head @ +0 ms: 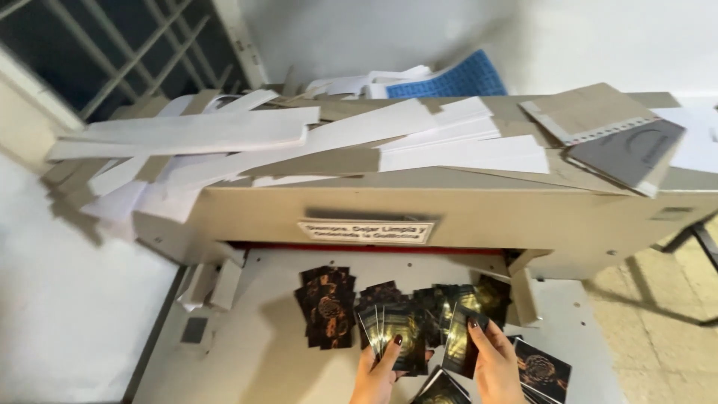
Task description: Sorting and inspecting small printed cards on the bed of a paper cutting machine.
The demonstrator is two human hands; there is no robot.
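Several dark cards [407, 329] lie fanned on the cutter table [254, 352], the left hand [378, 374] pinching one stack and the right hand [493, 363] another, apparently mid-gathering, below the beige cutter [464, 213] heaped with paper strips [224, 135].

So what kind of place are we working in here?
Probably a print or bindery shop: a paper-cutting machine, paper offcuts heaped on top, and dark printed cards on its table.
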